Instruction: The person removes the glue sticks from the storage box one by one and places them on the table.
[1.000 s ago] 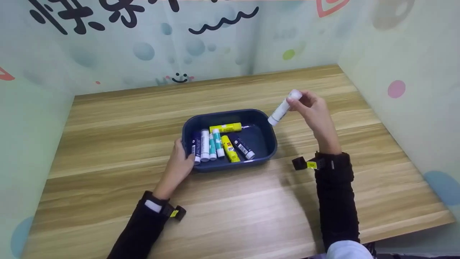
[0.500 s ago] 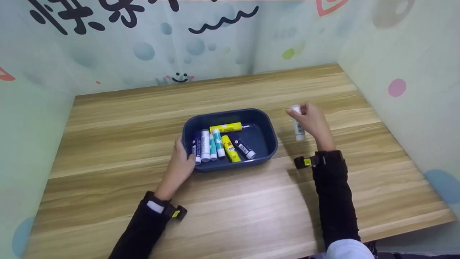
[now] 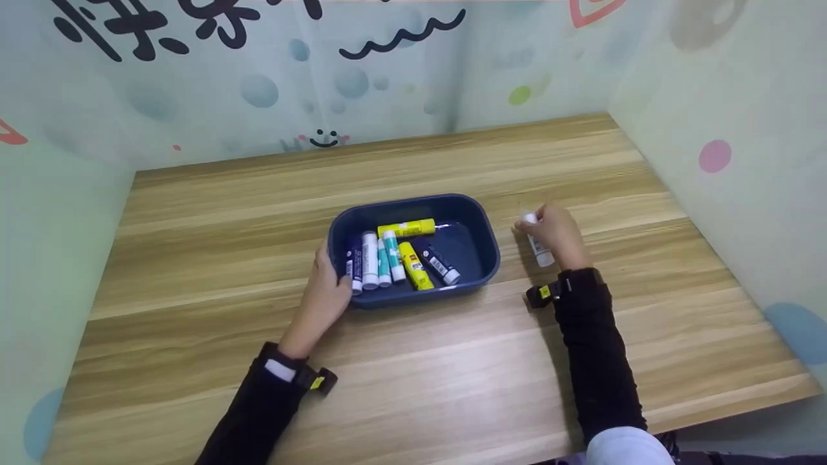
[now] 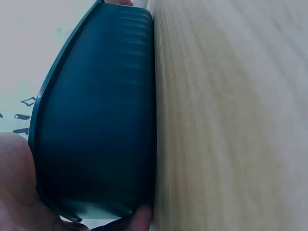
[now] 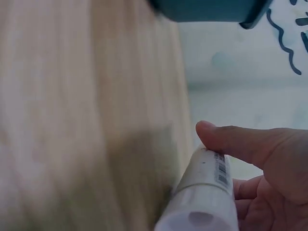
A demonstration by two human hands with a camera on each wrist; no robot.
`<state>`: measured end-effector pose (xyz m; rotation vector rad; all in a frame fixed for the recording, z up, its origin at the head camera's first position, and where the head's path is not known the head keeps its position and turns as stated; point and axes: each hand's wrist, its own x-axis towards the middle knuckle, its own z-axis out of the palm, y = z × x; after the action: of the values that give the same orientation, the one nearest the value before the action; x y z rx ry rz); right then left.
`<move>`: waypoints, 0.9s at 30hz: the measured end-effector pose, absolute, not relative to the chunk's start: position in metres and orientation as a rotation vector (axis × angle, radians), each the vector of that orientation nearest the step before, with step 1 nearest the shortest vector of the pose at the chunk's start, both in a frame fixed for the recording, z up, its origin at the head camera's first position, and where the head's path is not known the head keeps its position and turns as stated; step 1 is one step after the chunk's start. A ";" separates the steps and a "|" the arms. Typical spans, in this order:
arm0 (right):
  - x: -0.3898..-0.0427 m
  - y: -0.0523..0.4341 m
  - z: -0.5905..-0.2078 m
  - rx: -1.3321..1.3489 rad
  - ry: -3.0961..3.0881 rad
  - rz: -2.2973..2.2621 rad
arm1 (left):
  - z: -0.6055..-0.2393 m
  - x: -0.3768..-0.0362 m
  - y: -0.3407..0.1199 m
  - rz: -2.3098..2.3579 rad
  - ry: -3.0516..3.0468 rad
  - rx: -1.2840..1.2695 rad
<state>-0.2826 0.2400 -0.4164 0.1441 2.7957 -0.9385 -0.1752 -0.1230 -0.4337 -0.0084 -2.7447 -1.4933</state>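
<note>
My left hand (image 3: 323,290) grips the left end of a dark blue plastic bin (image 3: 404,300), thumb over the rim and fingers along the outer wall. Several glue sticks lie inside it: a yellow glue stick (image 3: 406,228) across the back, another yellow one (image 3: 415,266), teal-and-white ones, a white one (image 3: 369,260) and dark blue ones. Right of the bin, my right hand (image 3: 561,236) pinches a white glue stick (image 3: 541,250) between thumb and fingers, low over the table. Its round white end (image 5: 197,216) faces the right wrist camera, with a barcode on the side.
The wood-grain table (image 3: 213,258) extends around the bin on all sides. Printed wall panels (image 3: 400,97) stand along its back, left and right. Dark sleeves with wrist cameras cover both forearms.
My right hand has brought the white glue stick down from above the bin's right rim to the table beside it. The left hand and the bin have stayed in place.
</note>
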 end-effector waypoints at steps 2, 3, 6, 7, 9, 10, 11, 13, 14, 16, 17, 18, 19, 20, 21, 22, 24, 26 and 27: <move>-0.282 0.240 -0.418 0.156 2.794 -0.925 | -0.434 -0.175 -0.123 -1.494 -2.738 -0.015; -0.282 0.240 -0.418 0.158 2.792 -0.916 | -0.434 -0.175 -0.123 -1.494 -2.736 -0.017; -0.281 0.240 -0.416 0.157 2.786 -0.893 | -0.434 -0.175 -0.123 -1.492 -2.736 -0.016; -0.281 0.240 -0.414 0.154 2.786 -0.885 | -0.434 -0.175 -0.123 -1.493 -2.735 -0.018; -0.280 0.240 -0.409 0.145 2.793 -0.860 | -0.434 -0.175 -0.123 -1.491 -2.736 -0.015; -0.279 0.239 -0.405 0.135 2.800 -0.850 | -0.434 -0.175 -0.123 -1.492 -2.738 -0.013; -0.278 0.238 -0.401 0.125 2.810 -0.842 | -0.434 -0.175 -0.123 -1.494 -2.736 -0.012; -0.276 0.235 -0.392 0.093 2.847 -0.828 | -0.434 -0.175 -0.123 -1.494 -2.735 -0.011; -0.274 0.232 -0.387 0.067 2.870 -0.825 | -0.434 -0.175 -0.123 -1.495 -2.735 -0.009; -0.270 0.225 -0.377 0.016 2.907 -0.847 | -0.433 -0.174 -0.123 -1.496 -2.735 -0.007; -0.268 0.221 -0.373 -0.009 2.921 -0.865 | -0.433 -0.174 -0.123 -1.494 -2.737 -0.004; -0.265 0.216 -0.368 -0.042 2.931 -0.885 | -0.433 -0.174 -0.123 -1.493 -2.738 -0.003; -0.263 0.212 -0.364 -0.078 2.935 -0.909 | -0.433 -0.174 -0.123 -1.492 -2.741 0.000; -0.260 0.206 -0.361 -0.113 2.930 -0.941 | -0.433 -0.174 -0.123 -1.491 -2.744 0.002; -0.257 0.201 -0.358 -0.146 2.919 -0.970 | -0.433 -0.174 -0.124 -1.490 -2.745 0.005; -0.254 0.195 -0.355 -0.185 2.908 -0.993 | -0.433 -0.174 -0.124 -1.491 -2.745 0.007; -0.248 0.183 -0.351 -0.282 2.880 -1.024 | -0.433 -0.174 -0.124 -1.499 -2.746 0.010; -0.242 0.172 -0.349 -0.383 2.839 -1.036 | -0.433 -0.174 -0.124 -1.506 -2.750 0.015; -0.240 0.168 -0.349 -0.428 2.815 -1.026 | -0.433 -0.174 -0.124 -1.509 -2.753 0.018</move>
<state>-0.2396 0.1675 -0.3495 -0.4278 2.8149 -1.0256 -0.1735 -0.1237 -0.4330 0.0183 -2.7526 -1.5091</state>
